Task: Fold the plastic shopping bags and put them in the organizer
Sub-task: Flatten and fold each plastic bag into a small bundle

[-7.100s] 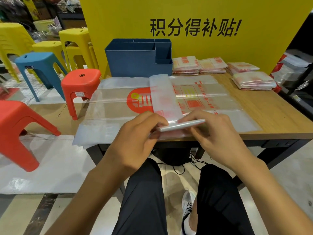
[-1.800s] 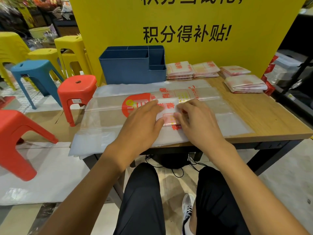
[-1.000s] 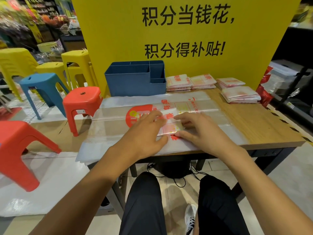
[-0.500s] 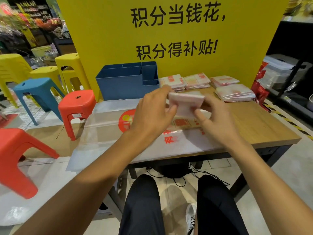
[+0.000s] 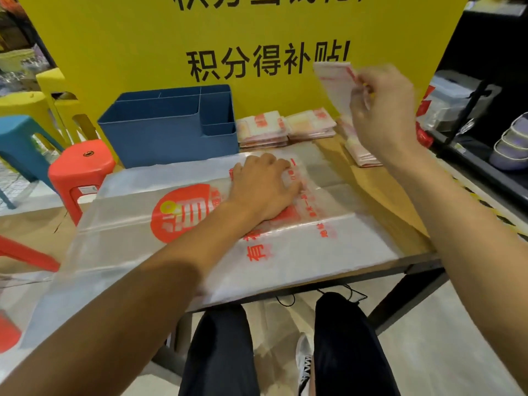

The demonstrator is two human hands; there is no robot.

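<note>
2 hands work over a wooden table set against a yellow board printed with black characters. Most of the tabletop is covered by a stack of flat plastic bags printed in red, which overhangs the table's left and near edges. The left hand lies palm down on the top bag, fingers fairly straight and pressing the plastic near its red lettering. The right hand is raised above the table's far right side, fingers curled and pinching a folded bag that hangs tilted in the air, well apart from the blue organizer. That organizer stands at the back left of the table against the board, its compartments open at the top. Just to its right lie 2 piles of folded bags, and another pile sits partly hidden behind the right wrist. Red, blue and yellow stools stand on the floor to the left, and dark shelving with stacked bowls runs along the right.
</note>
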